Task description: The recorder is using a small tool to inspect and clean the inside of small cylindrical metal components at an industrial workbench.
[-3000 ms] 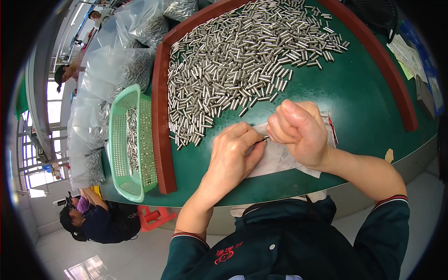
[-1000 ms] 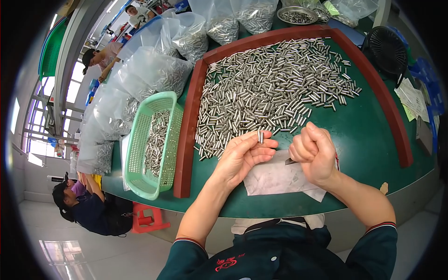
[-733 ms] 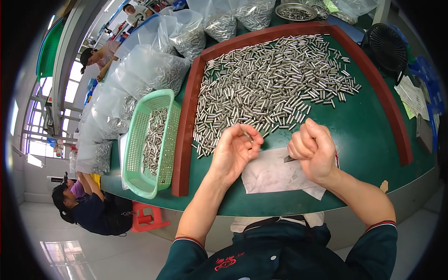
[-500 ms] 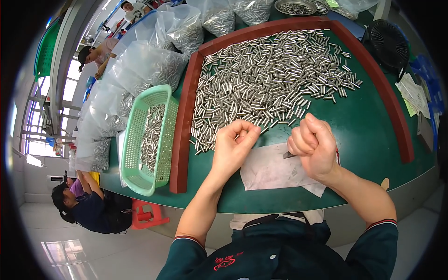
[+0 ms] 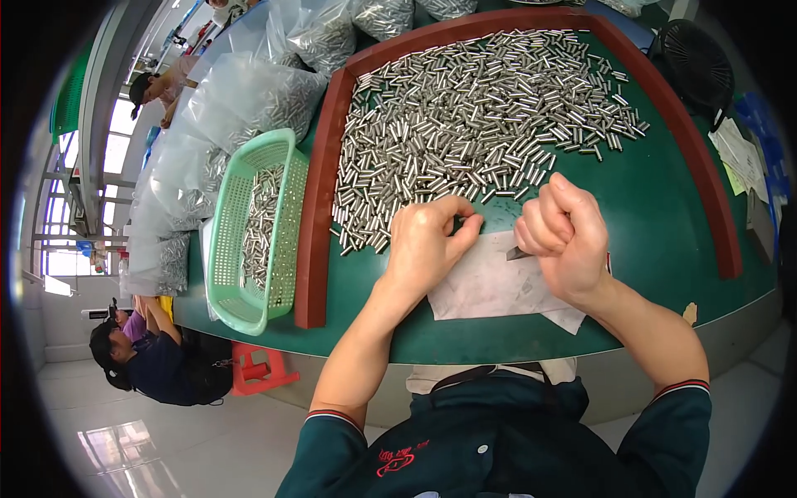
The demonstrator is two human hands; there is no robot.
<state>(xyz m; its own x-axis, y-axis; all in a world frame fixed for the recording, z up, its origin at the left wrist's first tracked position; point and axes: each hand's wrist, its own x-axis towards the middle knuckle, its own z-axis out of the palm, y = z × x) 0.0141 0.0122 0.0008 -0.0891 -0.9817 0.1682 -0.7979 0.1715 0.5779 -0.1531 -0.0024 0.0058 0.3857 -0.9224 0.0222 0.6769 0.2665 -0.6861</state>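
— Biggest holder here?

— Green table (image 5: 664,216), walled by a dark red rim (image 5: 320,224) on the left, far and right sides. Heaped inside, far from the body: a wide spread of small silver metal tubes (image 5: 465,133), thickest toward the far left, thinning toward the right.

— And beyond that rim?

— Clear plastic bags (image 5: 241,100) piled along the far left, bulging with more of the same tubes. Just beside the rim, on the left: a pale green mesh basket (image 5: 232,241), long and narrow, with a thin layer of tubes along its floor, far from full.

— Nearer in?

— A white sheet of paper (image 5: 490,286) flat on the green, near the table's front edge, under and between both hands.

— Hands?

— Left hand (image 5: 427,245) at the near edge of the heap, fingers curled in with thumb meeting fingertips; hard to tell whether a tube sits in the pinch. Right hand (image 5: 564,236) clenched in a fist over the paper's right side, gripping a thin grey metal piece (image 5: 516,253) whose tip pokes out leftward from the fist. Well short of touching each other.

— Anything smaller?

— A black fan (image 5: 697,62) at the far right, loose papers (image 5: 739,153) beside it.
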